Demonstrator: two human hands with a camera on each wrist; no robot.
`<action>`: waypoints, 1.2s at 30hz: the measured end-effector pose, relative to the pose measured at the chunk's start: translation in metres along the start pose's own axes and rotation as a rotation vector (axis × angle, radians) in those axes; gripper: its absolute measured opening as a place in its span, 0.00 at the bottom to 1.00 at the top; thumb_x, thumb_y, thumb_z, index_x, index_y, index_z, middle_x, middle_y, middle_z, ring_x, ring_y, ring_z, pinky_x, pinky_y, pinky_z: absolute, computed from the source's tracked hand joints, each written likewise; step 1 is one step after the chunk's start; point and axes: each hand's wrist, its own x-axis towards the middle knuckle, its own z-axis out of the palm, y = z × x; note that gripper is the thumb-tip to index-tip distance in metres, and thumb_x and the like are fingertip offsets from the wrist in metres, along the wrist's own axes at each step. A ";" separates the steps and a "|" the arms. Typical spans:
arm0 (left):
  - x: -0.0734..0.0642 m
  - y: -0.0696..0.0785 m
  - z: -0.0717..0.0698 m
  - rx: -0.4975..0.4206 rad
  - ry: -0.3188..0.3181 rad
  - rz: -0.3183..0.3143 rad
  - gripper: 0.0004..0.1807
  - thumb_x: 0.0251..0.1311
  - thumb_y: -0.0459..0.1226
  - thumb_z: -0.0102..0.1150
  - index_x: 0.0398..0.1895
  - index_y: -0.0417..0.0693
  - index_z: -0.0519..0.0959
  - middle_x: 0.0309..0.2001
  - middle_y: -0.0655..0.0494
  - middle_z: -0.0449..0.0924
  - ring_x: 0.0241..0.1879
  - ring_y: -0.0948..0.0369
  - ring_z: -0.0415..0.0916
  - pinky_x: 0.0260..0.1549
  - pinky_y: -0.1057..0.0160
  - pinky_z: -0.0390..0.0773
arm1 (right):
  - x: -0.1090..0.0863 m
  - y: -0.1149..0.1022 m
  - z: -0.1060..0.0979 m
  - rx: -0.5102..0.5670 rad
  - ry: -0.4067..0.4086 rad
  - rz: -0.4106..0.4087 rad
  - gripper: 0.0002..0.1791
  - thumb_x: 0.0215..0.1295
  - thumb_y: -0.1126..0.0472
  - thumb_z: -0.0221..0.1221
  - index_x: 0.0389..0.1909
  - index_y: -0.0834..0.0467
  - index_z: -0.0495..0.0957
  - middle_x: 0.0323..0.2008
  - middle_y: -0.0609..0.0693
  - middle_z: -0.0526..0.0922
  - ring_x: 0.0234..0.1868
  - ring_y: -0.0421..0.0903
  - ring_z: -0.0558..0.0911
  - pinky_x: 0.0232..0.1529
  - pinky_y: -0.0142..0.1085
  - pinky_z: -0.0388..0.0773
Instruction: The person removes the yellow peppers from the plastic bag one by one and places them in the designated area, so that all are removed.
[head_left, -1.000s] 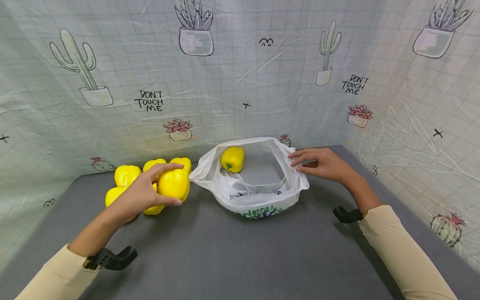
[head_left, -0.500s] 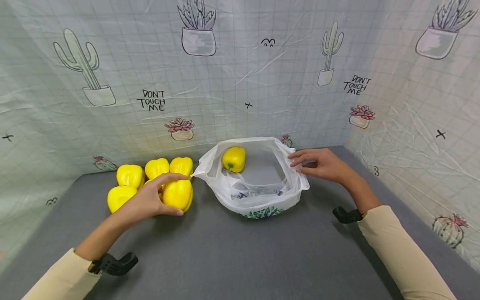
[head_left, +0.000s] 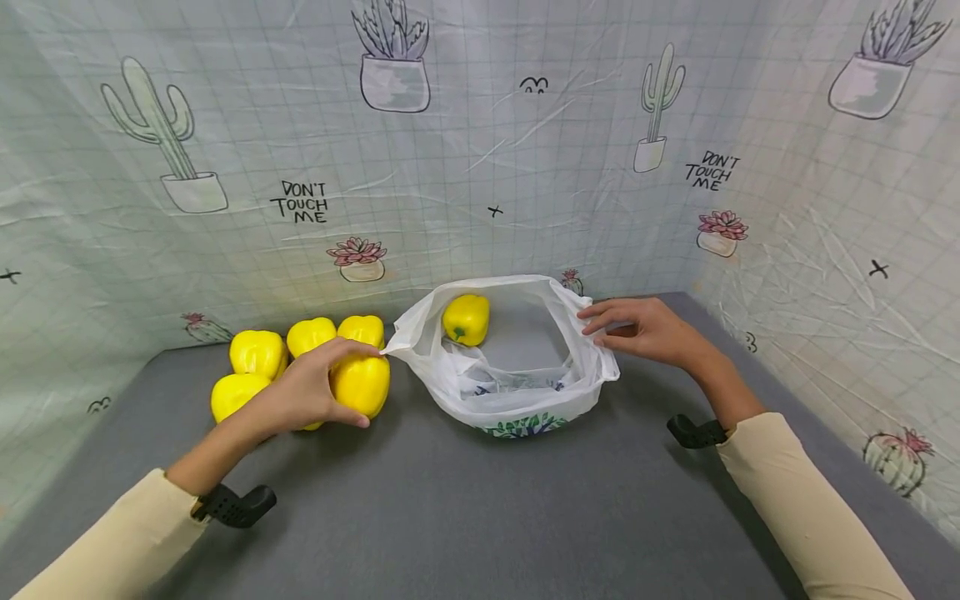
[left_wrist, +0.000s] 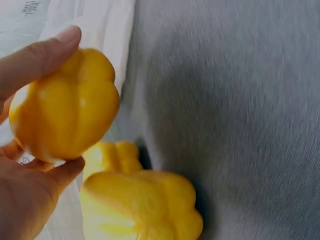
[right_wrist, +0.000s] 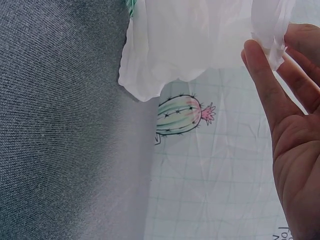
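Observation:
My left hand grips a yellow bell pepper between thumb and fingers, just left of the bag's left corner. In the left wrist view that bell pepper is raised over the others, its lobed end showing. A white plastic bag with a green tree print stands with its mouth spread wide. Inside it, at the left, lies another yellow bell pepper. My right hand pinches the bag's right rim; the right wrist view shows the bag's film between thumb and fingers.
Several more yellow bell peppers, among them one at the back, are grouped at the left on the grey tabletop. A cactus-printed curtain rises behind the table and along its right side.
My left hand has shifted slightly right and toward me with the bell pepper. The right hand and the bag have stayed nearly still.

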 end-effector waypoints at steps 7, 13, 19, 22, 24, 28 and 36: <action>0.010 -0.013 -0.004 0.069 -0.038 0.090 0.45 0.32 0.44 0.89 0.59 0.48 0.76 0.58 0.52 0.79 0.54 0.52 0.74 0.52 0.45 0.75 | 0.000 0.001 0.000 -0.004 0.010 -0.022 0.13 0.64 0.71 0.66 0.48 0.56 0.88 0.58 0.56 0.83 0.59 0.55 0.81 0.47 0.41 0.85; 0.013 -0.021 -0.005 0.090 -0.043 0.114 0.46 0.31 0.43 0.89 0.60 0.44 0.77 0.58 0.49 0.79 0.57 0.49 0.73 0.56 0.41 0.73 | 0.000 0.001 0.001 -0.005 -0.004 -0.005 0.13 0.65 0.69 0.66 0.49 0.56 0.87 0.59 0.55 0.82 0.60 0.49 0.80 0.48 0.40 0.85; 0.015 -0.031 -0.008 0.097 -0.067 0.108 0.46 0.35 0.43 0.88 0.63 0.47 0.76 0.59 0.52 0.78 0.53 0.53 0.74 0.51 0.46 0.76 | 0.000 0.002 0.001 -0.030 0.002 -0.016 0.12 0.65 0.69 0.66 0.48 0.56 0.88 0.58 0.56 0.83 0.58 0.53 0.81 0.46 0.38 0.85; 0.017 -0.035 -0.010 0.089 -0.068 0.111 0.46 0.36 0.45 0.87 0.63 0.49 0.75 0.58 0.54 0.78 0.50 0.55 0.74 0.48 0.49 0.77 | 0.000 0.002 0.001 -0.031 0.003 -0.018 0.12 0.65 0.69 0.66 0.48 0.56 0.88 0.58 0.56 0.83 0.58 0.54 0.82 0.46 0.38 0.85; 0.019 -0.037 -0.009 0.083 -0.070 0.121 0.46 0.37 0.47 0.87 0.63 0.48 0.74 0.56 0.54 0.78 0.49 0.55 0.74 0.47 0.50 0.78 | 0.000 0.002 0.001 -0.023 -0.001 -0.011 0.12 0.65 0.69 0.66 0.48 0.56 0.88 0.58 0.55 0.83 0.59 0.53 0.81 0.46 0.39 0.85; 0.023 -0.038 -0.007 0.090 -0.081 0.150 0.47 0.36 0.49 0.87 0.62 0.46 0.74 0.55 0.55 0.78 0.49 0.57 0.74 0.48 0.50 0.78 | 0.001 0.000 0.001 -0.013 -0.002 0.001 0.12 0.65 0.68 0.67 0.48 0.55 0.88 0.59 0.54 0.83 0.59 0.49 0.81 0.47 0.39 0.85; 0.026 -0.043 -0.004 0.149 -0.127 0.116 0.47 0.37 0.51 0.86 0.61 0.43 0.74 0.55 0.52 0.79 0.49 0.55 0.75 0.51 0.49 0.78 | 0.000 0.000 -0.001 -0.026 -0.001 -0.003 0.13 0.65 0.68 0.67 0.48 0.55 0.88 0.59 0.54 0.83 0.58 0.44 0.82 0.46 0.34 0.84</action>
